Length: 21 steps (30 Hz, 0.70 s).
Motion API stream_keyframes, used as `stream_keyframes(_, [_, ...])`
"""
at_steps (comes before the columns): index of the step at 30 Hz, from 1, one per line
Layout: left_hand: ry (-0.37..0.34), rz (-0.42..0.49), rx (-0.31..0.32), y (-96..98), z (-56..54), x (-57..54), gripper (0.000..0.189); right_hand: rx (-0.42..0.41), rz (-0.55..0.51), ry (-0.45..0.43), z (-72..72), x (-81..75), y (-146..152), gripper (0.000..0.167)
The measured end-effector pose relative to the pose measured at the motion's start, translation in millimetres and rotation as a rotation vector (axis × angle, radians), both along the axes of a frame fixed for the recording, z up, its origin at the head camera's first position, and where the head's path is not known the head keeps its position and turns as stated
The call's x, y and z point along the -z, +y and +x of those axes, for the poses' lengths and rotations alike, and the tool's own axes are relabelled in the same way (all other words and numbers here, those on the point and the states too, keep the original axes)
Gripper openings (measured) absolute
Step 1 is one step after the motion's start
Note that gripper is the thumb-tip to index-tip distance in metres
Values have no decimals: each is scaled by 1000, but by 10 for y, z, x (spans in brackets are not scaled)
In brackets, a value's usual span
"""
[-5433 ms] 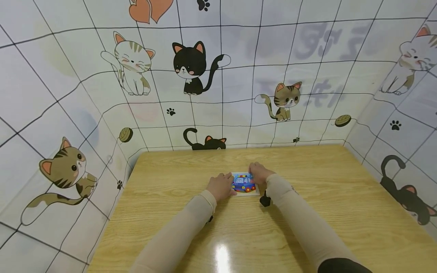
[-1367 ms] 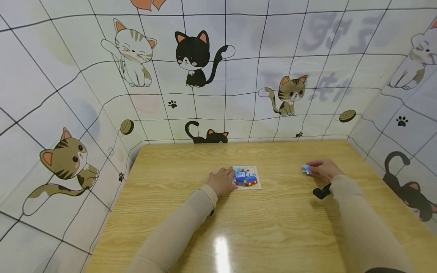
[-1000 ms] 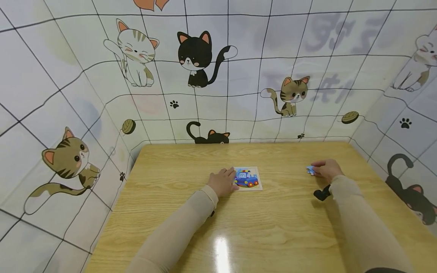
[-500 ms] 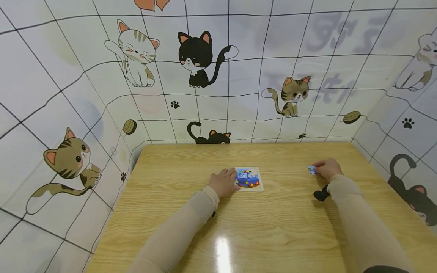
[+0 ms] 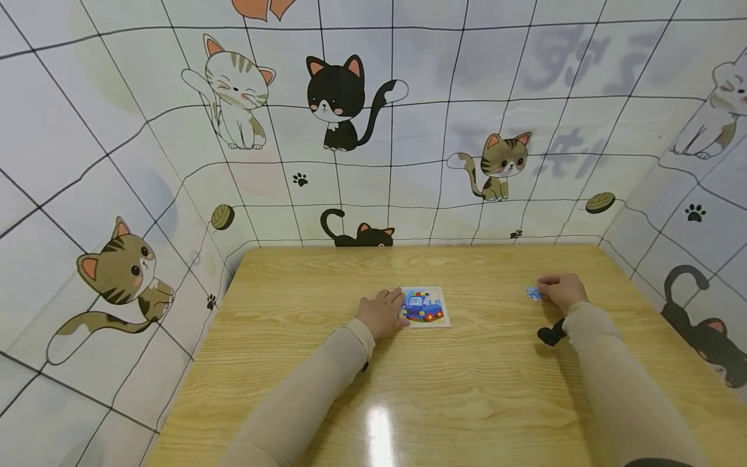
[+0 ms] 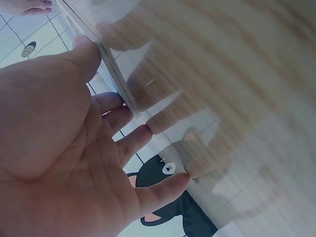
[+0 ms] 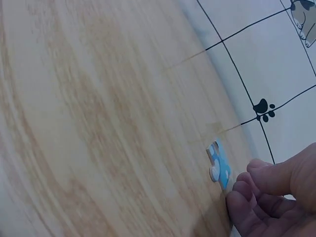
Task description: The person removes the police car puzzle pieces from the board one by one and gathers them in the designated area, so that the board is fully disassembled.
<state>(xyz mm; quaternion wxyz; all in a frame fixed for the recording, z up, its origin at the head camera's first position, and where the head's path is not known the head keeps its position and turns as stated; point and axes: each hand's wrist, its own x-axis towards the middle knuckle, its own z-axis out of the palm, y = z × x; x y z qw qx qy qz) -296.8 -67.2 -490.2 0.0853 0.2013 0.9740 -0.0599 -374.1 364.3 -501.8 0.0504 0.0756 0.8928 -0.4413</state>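
A small square jigsaw puzzle (image 5: pixel 428 312) with a blue cartoon car lies on the table, its upper right part showing a pale gap. My left hand (image 5: pixel 382 314) rests along its left side, fingers spread, thumb near the lower corner. In the left wrist view, the left hand's fingers (image 6: pixel 133 140) touch the tabletop and the board's edge. Off to the right, a light blue jigsaw piece (image 7: pixel 218 165) lies on the table. My right hand (image 5: pixel 563 292) is right beside that piece, fingers loosely bent, with thumb and fingertips slightly apart at its edge.
The wood-grain table (image 5: pixel 327 279) reflects a bright light near its front. A wall covering (image 5: pixel 408 130) printed with cats and grid lines stands behind it and on both sides. A black wrist device (image 5: pixel 551 334) hangs under the right wrist.
My right hand has moved from the puzzle to the right with the blue piece, lowered it onto the table and loosened on it. The left hand has stayed at the puzzle's left side.
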Motion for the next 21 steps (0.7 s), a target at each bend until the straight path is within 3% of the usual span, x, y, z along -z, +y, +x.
stream_keyframes(8, [-6,-8,-5,5,-5,18,70,-25,-110,23,26,-129,-54,47])
stream_keyframes(13, [-11,-10,-6,6,-24,36,70,-108,-277,-1,70,-217,-226,55])
stream_keyframes(21, [6,-25,1,8,-22,51,71,-205,-373,-56,100,-209,-550,58])
